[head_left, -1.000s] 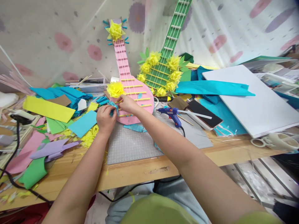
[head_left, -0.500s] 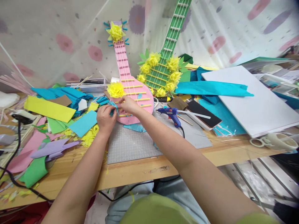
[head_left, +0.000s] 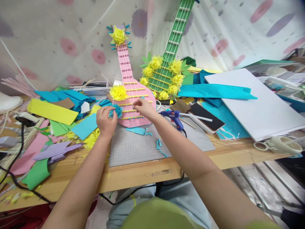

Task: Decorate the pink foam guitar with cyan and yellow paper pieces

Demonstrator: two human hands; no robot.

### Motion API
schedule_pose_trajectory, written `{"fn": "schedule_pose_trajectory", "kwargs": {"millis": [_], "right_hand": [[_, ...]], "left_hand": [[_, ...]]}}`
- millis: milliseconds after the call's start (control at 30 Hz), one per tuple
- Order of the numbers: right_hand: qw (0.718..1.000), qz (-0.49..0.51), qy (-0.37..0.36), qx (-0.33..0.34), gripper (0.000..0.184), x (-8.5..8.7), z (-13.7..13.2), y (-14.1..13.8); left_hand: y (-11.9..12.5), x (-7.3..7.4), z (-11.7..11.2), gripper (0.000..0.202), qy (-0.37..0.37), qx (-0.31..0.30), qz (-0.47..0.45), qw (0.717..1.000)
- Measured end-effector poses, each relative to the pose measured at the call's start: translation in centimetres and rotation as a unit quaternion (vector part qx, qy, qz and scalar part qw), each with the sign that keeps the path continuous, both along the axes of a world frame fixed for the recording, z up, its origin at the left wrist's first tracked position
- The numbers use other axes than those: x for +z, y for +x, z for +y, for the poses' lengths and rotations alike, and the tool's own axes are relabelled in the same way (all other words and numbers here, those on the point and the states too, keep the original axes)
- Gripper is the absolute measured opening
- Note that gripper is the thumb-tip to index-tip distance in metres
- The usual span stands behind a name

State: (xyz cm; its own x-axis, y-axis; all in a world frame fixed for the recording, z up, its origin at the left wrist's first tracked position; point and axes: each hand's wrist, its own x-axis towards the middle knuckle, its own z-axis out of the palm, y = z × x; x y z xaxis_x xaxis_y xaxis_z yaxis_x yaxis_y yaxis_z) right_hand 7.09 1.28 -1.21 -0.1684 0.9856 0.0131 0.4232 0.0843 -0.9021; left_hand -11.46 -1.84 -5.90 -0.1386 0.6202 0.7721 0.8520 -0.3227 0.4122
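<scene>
My left hand (head_left: 106,121) is closed round a ruffled blue crepe-paper flower (head_left: 116,111), held at the lower left edge of a pink paper guitar (head_left: 139,120). That guitar leans upright, with white strings, yellow bars and yellow paper flowers, one at its head and another yellow flower (head_left: 118,92) on its body. In front of the guitar's body is my right hand (head_left: 145,108), fingertips pinched together near the strings; whatever they hold, if anything, is too small to make out. Blue paper scraps (head_left: 159,144) lie below on a grey cutting mat (head_left: 133,149).
A blue glue gun (head_left: 173,117) rests on the mat to the right, near a black phone (head_left: 207,116). Behind stands a green paper guitar (head_left: 166,63). Coloured paper (head_left: 54,111) covers the left side; a white board (head_left: 259,105) and tape rolls (head_left: 283,144) lie right.
My right hand has moved right, away from the blue flower, to the guitar's middle. The flower in my left hand now shows more fully.
</scene>
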Motion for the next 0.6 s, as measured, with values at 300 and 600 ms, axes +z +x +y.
{"fn": "schedule_pose_trajectory", "kwargs": {"millis": [300,600], "right_hand": [[0.984,-0.106,0.072,-0.127,0.015,-2.1,0.3,5.5],[0.96,-0.181,0.113,-0.182,0.023,-0.3,2.1,3.5]], "left_hand": [[3.0,-1.4,-1.6,0.053,-0.027,-0.076,0.004,0.997],[1.8,-1.6,-3.0,0.054,0.02,-0.05,-0.049,0.997]]}}
